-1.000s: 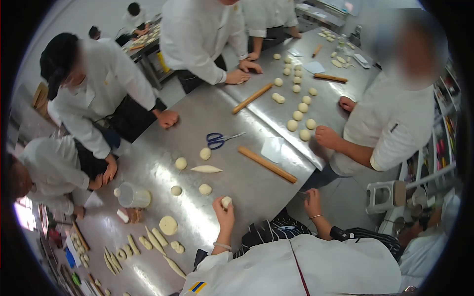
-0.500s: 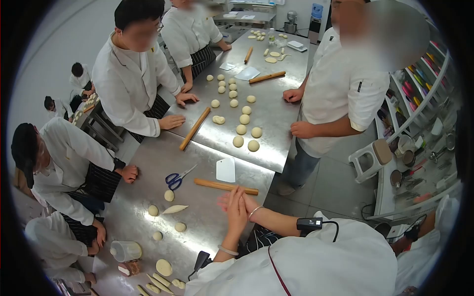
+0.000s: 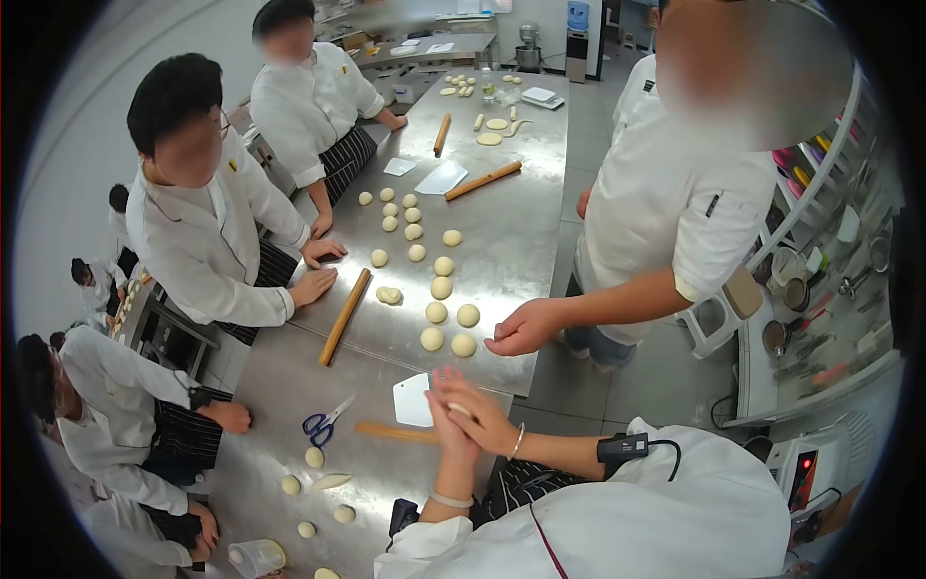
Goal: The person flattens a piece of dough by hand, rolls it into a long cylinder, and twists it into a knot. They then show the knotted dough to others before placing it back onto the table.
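My left hand is raised over the near table, palm turned inward and fingers extended. My right hand presses against it from the right, fingers lying across the left palm. A small pale piece of dough shows between the two hands, mostly covered by them. Right behind them lie a wooden rolling pin, partly hidden by my left hand, and a white dough scraper. To the left are blue-handled scissors, dough balls and a tapered dough piece.
Rows of dough balls and more rolling pins sit on the steel table. A co-worker's hand reaches in from the right. Other people stand along the left side. A plastic tub is at the lower left.
The view has shifted, so the tables appear lower and further left. The co-worker on the right has stretched a hand out beside the dough balls. Dough now shows between my hands.
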Demonstrator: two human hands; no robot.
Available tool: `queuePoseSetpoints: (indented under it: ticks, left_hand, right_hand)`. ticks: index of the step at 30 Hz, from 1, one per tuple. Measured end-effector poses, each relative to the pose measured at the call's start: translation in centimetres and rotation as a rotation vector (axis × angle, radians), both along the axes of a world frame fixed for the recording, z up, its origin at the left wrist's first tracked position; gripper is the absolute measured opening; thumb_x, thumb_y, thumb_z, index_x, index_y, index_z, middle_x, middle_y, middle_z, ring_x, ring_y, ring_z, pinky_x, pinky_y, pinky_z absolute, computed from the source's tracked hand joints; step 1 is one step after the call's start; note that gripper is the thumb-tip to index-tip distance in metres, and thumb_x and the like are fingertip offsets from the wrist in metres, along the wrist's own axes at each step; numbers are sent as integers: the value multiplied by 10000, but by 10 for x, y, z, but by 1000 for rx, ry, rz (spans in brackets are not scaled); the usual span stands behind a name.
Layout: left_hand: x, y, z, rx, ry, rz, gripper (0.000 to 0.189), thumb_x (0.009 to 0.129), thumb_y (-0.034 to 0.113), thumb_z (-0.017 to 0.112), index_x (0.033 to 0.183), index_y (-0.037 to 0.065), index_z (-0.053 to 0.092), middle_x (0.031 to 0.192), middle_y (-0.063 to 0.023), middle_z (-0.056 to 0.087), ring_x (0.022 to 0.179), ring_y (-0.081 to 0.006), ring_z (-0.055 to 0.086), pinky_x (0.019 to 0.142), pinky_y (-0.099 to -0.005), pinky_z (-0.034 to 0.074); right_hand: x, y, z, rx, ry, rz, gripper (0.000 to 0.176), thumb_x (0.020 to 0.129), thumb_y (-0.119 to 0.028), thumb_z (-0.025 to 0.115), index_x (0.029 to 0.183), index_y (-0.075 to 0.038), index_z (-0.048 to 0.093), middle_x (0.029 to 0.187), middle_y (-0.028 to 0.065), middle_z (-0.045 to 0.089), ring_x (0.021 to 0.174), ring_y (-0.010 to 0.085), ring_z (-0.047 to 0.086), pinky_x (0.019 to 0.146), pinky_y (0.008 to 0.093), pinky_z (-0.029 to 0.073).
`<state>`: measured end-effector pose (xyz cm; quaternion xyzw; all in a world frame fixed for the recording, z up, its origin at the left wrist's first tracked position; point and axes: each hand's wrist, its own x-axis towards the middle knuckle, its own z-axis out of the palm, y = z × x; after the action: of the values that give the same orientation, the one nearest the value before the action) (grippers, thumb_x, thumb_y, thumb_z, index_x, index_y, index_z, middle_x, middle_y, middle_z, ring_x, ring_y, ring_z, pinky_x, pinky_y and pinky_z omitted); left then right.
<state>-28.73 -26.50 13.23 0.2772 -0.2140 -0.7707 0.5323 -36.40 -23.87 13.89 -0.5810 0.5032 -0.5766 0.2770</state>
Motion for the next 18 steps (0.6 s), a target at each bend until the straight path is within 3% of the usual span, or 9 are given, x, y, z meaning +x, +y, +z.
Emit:
queuePoseSetpoints:
  ticks: [4,6,10,12,14,15,16,17,18]
  left_hand:
    - [-8,-9,-4,155,82,-25,602,974,515,244,1472,187,170,1525,-33,171,1383,-281,217,1111,-458,216]
    - [-21,2,-7,154,19,-107,598,973,518,245,1456,167,202,1500,-41,221,1365,-270,252,1106,-442,232]
    - [-29,6,-1,128,-65,-336,600,970,529,250,1393,107,306,1401,-56,382,1292,-230,370,1086,-385,288]
    - [-16,-4,-9,134,83,-293,623,962,546,246,1422,125,261,1442,-82,339,1325,-257,328,1096,-408,263]
    - [-1,-9,-22,125,134,-176,645,949,572,235,1455,174,194,1489,-108,265,1370,-283,249,1111,-438,220]
    - [5,-5,-21,18,106,-222,651,940,588,218,1473,225,136,1524,-108,178,1400,-294,169,1122,-462,176]
    - [9,1,-30,4,107,-269,649,936,599,206,1474,242,134,1529,-93,162,1402,-289,159,1120,-469,185]
    - [4,16,-43,66,187,-371,679,929,616,188,1477,221,122,1537,-69,132,1407,-287,134,1119,-478,184]
    - [2,24,-39,126,268,-389,628,953,541,286,1447,157,223,1475,-117,278,1336,-298,308,1059,-473,309]
  right_hand:
    - [-9,8,-13,-21,19,148,253,862,-145,575,1090,-39,569,1201,169,518,1146,333,479,979,412,364]
    - [-22,-5,-36,53,98,-60,244,863,-146,576,1077,-28,572,1148,172,545,1105,337,502,964,412,376]
    - [-44,-21,-10,-36,1,-197,256,859,-142,580,1088,-28,572,1111,184,561,1062,352,519,948,416,383]
    - [-40,-7,-18,-79,149,-4,269,857,-148,595,1102,-41,575,1147,180,544,1080,351,504,947,414,391]
    - [-20,20,-8,-78,108,50,286,858,-160,606,1118,-44,576,1174,167,526,1138,349,471,977,413,377]
    - [-7,29,-34,-82,76,-18,288,853,-211,639,1105,-74,611,1199,124,548,1187,321,468,1032,412,333]
    - [-1,35,-39,-9,-8,-7,279,848,-213,638,1093,-82,617,1162,136,553,1144,312,486,994,404,363]
    - [-16,36,-44,-57,139,-189,271,862,-225,619,1092,-82,614,1123,117,571,1084,279,518,931,383,403]
    - [-14,38,-53,-59,228,-267,265,876,-238,601,1090,-82,610,1084,99,589,1025,247,550,869,361,443]
